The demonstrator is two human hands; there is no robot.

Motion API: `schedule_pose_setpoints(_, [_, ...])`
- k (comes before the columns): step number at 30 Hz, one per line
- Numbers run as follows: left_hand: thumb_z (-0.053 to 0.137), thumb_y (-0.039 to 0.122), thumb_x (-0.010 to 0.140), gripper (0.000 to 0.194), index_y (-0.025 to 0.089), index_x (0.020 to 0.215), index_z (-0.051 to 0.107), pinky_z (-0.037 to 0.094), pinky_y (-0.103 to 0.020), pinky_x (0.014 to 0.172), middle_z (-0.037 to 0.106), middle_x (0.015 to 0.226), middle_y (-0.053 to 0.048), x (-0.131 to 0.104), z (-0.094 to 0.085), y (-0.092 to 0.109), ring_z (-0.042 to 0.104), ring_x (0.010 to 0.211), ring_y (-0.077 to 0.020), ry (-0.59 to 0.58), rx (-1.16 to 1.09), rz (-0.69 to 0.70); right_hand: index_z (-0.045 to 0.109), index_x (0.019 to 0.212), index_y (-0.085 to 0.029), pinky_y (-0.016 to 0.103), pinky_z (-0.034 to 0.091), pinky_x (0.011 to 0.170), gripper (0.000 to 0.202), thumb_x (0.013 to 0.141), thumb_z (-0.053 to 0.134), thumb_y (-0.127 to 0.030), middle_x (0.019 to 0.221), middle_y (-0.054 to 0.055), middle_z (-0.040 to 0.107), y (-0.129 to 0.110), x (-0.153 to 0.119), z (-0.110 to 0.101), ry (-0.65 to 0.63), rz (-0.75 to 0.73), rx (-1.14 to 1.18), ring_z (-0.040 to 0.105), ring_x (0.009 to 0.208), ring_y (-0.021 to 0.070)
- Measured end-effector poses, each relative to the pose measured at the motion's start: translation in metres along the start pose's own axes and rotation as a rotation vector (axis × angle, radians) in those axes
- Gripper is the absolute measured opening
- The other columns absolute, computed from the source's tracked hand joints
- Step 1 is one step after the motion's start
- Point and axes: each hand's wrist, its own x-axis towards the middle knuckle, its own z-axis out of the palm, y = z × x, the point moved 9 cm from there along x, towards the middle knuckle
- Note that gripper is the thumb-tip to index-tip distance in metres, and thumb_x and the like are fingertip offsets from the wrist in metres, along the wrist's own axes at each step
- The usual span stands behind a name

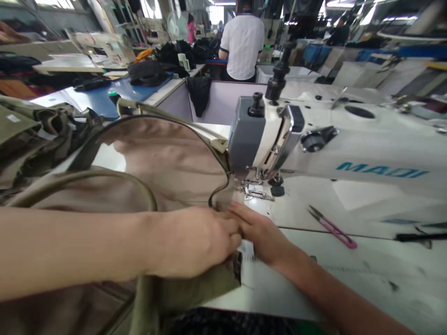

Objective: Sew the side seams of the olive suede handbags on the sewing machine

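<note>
A large olive and tan fabric bag piece (167, 158) with a dark zipper edge lies left of the sewing machine (265, 135). My left hand (195, 239) is closed on the fabric, its fingers curled just in front of the needle area. Beside it, my right hand (256, 230) touches the same fabric edge with its fingers pressed together, and its fingertips are close to the presser foot (258, 193). A white label (247, 249) shows below the hands. What the fingertips pinch is partly hidden.
Pink-handled thread snips (335, 230) lie on the machine bed at the right. Folded olive pieces (21, 139) are piled at the far left. Behind the machine, a person in a white shirt (242, 46) faces away. A blue-topped table (122, 93) stands at back left.
</note>
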Motion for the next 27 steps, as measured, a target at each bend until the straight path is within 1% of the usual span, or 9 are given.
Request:
schedule_pose_setpoints(2, [0.049, 0.015, 0.087, 0.031, 0.014, 0.116, 0.059, 0.053, -0.035, 0.083, 0.062, 0.111, -0.012, -0.001, 0.012, -0.012, 0.063, 0.091, -0.0228, -0.047, 0.041, -0.072, 0.052, 0.131, -0.005, 0.040, 0.044, 0.109, 0.044, 0.087, 0.046, -0.003, 0.134, 0.020, 0.057, -0.002, -0.005, 0.004, -0.019, 0.014, -0.003, 0.049, 0.131, 0.0244])
schedule_pose_setpoints(5, [0.045, 0.015, 0.086, 0.047, 0.014, 0.133, 0.045, 0.054, -0.038, 0.080, 0.056, 0.115, -0.013, -0.020, 0.028, -0.038, 0.061, 0.091, -0.0239, 0.017, 0.074, -0.283, 0.049, 0.136, -0.007, 0.045, 0.042, 0.112, 0.047, 0.089, 0.046, -0.005, 0.140, 0.019, 0.051, -0.005, -0.011, 0.000, 0.018, 0.060, -0.018, 0.042, 0.136, 0.0252])
schedule_pose_setpoints(9, [0.044, 0.009, 0.082, 0.048, 0.017, 0.129, 0.046, 0.050, -0.040, 0.092, 0.055, 0.117, -0.011, -0.038, 0.044, -0.042, 0.057, 0.105, -0.0258, 0.059, 0.029, -0.330, 0.050, 0.134, -0.013, 0.051, 0.050, 0.100, 0.044, 0.091, 0.042, -0.009, 0.127, 0.016, 0.059, 0.006, -0.022, -0.019, 0.192, 0.321, 0.000, 0.055, 0.119, 0.0274])
schedule_pose_setpoints(11, [0.042, 0.011, 0.087, 0.033, 0.016, 0.119, 0.051, 0.049, -0.039, 0.095, 0.055, 0.117, -0.012, -0.032, 0.041, -0.041, 0.056, 0.108, -0.0251, 0.099, -0.014, -0.308, 0.054, 0.128, -0.014, 0.051, 0.053, 0.093, 0.041, 0.089, 0.042, -0.010, 0.114, 0.014, 0.063, 0.010, -0.026, -0.023, 0.237, 0.418, 0.039, 0.059, 0.107, 0.0279])
schedule_pose_setpoints(13, [0.037, 0.015, 0.094, 0.027, 0.015, 0.116, 0.052, 0.049, -0.036, 0.092, 0.056, 0.114, -0.012, -0.021, 0.037, -0.042, 0.058, 0.105, -0.0233, 0.120, -0.074, -0.280, 0.058, 0.121, -0.014, 0.046, 0.055, 0.085, 0.037, 0.088, 0.042, -0.009, 0.103, 0.012, 0.065, 0.011, -0.027, -0.024, 0.252, 0.473, 0.108, 0.061, 0.098, 0.0263])
schedule_pose_setpoints(16, [0.038, 0.011, 0.093, 0.039, 0.016, 0.131, 0.044, 0.052, -0.033, 0.085, 0.061, 0.110, -0.010, -0.008, 0.036, -0.052, 0.062, 0.099, -0.0219, 0.057, -0.168, -0.258, 0.061, 0.115, -0.016, 0.036, 0.055, 0.077, 0.034, 0.087, 0.043, -0.008, 0.096, 0.008, 0.067, 0.012, -0.026, -0.021, 0.239, 0.505, 0.237, 0.063, 0.086, 0.0214])
schedule_pose_setpoints(19, [0.042, 0.006, 0.088, 0.055, 0.018, 0.142, 0.038, 0.050, -0.034, 0.093, 0.061, 0.126, -0.011, -0.006, 0.028, -0.061, 0.061, 0.114, -0.0225, 0.012, -0.262, -0.226, 0.064, 0.112, -0.018, 0.034, 0.054, 0.077, 0.033, 0.086, 0.046, -0.009, 0.095, 0.006, 0.069, 0.015, -0.026, -0.022, 0.245, 0.532, 0.272, 0.064, 0.080, 0.0190])
schedule_pose_setpoints(23, [0.038, 0.007, 0.092, 0.054, 0.017, 0.145, 0.038, 0.042, -0.034, 0.107, 0.051, 0.143, -0.010, -0.009, 0.013, -0.066, 0.050, 0.130, -0.0196, -0.012, -0.389, -0.169, 0.066, 0.113, -0.020, 0.034, 0.053, 0.079, 0.032, 0.089, 0.046, -0.011, 0.099, 0.005, 0.072, 0.017, -0.021, -0.025, 0.247, 0.524, 0.206, 0.066, 0.086, 0.0197])
schedule_pose_setpoints(27, [0.041, 0.005, 0.088, 0.060, 0.018, 0.146, 0.039, 0.044, -0.034, 0.106, 0.055, 0.140, -0.010, -0.007, 0.018, -0.064, 0.055, 0.126, -0.0208, -0.050, -0.345, -0.185, 0.064, 0.118, -0.019, 0.032, 0.053, 0.073, 0.032, 0.092, 0.047, -0.013, 0.092, 0.005, 0.072, 0.017, -0.012, -0.022, 0.170, 0.484, 0.023, 0.066, 0.080, 0.0197])
